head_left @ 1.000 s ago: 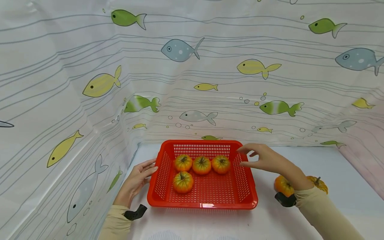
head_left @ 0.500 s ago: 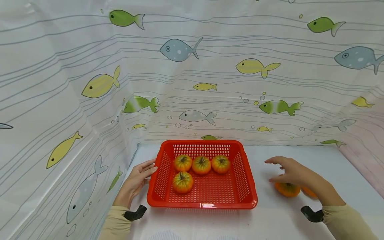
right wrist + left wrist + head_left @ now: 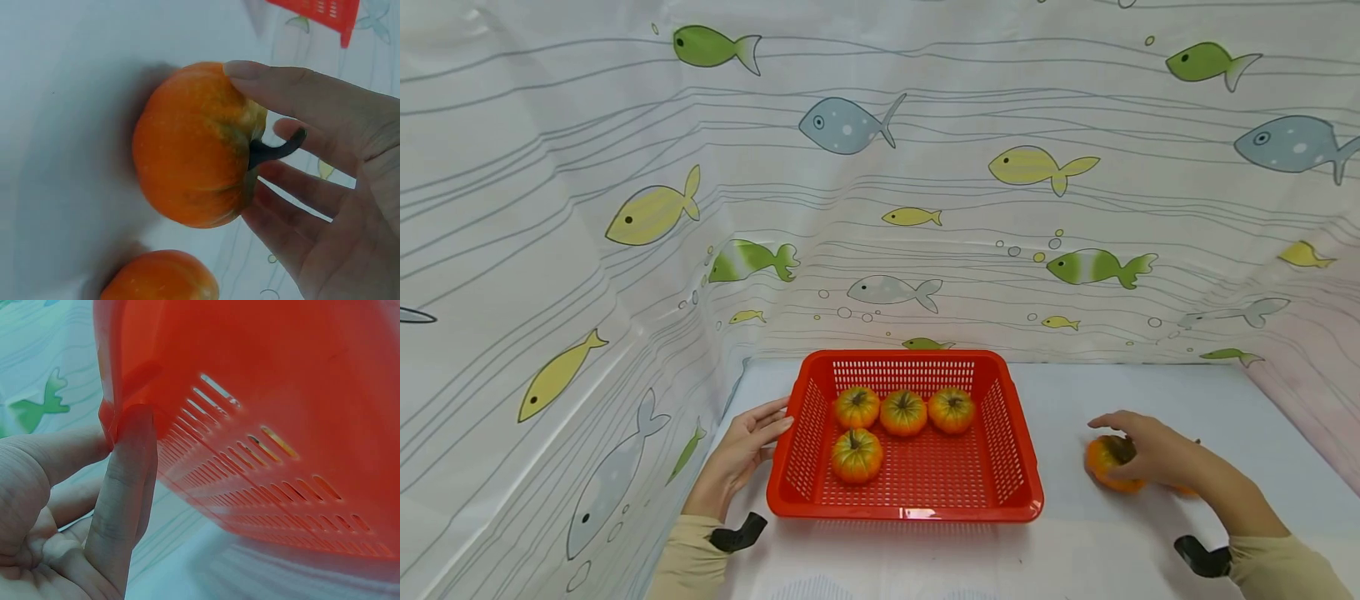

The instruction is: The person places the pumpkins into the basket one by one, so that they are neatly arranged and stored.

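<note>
My left hand (image 3: 747,446) pinches the left rim of a red plastic basket (image 3: 917,513). In the left wrist view, a finger (image 3: 128,462) sits under the rim, with the thumb at its outer edge. Right of the basket, my right hand (image 3: 1157,450) is spread around a small orange pumpkin (image 3: 1105,465) on the table. The right wrist view shows the thumb over one side of this pumpkin (image 3: 194,147) and its green stem toward the palm. The other fingers reach behind it, their tips partly hidden. A second pumpkin (image 3: 162,278) lies close beside it, mostly covered by the hand in the head view.
Inside the basket are several pumpkins: three in a back row, including one in the middle (image 3: 903,413), and one at front left (image 3: 857,456). A fish-printed sheet (image 3: 970,208) rises behind and at the sides of the white table (image 3: 970,562).
From above the basket's right rim, my right hand has moved right and down to the nearer loose pumpkin. My left hand and the basket have stayed in place.
</note>
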A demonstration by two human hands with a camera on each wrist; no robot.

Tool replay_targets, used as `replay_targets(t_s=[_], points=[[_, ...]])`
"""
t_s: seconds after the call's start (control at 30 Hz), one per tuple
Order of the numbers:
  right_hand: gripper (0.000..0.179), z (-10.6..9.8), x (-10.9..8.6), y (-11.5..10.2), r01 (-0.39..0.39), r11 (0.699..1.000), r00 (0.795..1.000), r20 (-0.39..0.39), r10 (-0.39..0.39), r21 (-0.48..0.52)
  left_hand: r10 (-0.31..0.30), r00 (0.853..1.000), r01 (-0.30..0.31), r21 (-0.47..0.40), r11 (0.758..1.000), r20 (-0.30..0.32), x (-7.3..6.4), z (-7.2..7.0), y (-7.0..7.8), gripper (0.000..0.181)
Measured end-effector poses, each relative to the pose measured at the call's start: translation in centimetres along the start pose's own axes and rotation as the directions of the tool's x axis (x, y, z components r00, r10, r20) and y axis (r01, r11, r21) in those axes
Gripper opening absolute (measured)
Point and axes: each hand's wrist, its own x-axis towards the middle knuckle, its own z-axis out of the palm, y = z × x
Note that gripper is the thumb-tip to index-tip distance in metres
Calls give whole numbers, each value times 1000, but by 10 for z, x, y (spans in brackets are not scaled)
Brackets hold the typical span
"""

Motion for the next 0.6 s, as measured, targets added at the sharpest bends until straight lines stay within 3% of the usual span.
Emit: replay_targets(t_s=[0.13,0.6], points=[[75,3,-2,7,9,1000,1000,-17,-9,-2,-5,1000,5,0,1000,-1,-1,0,0,62],[73,9,-6,12,-83,996,997,-3,83,27,-7,1000,7,0,1000,-5,-1,1,1,62]])
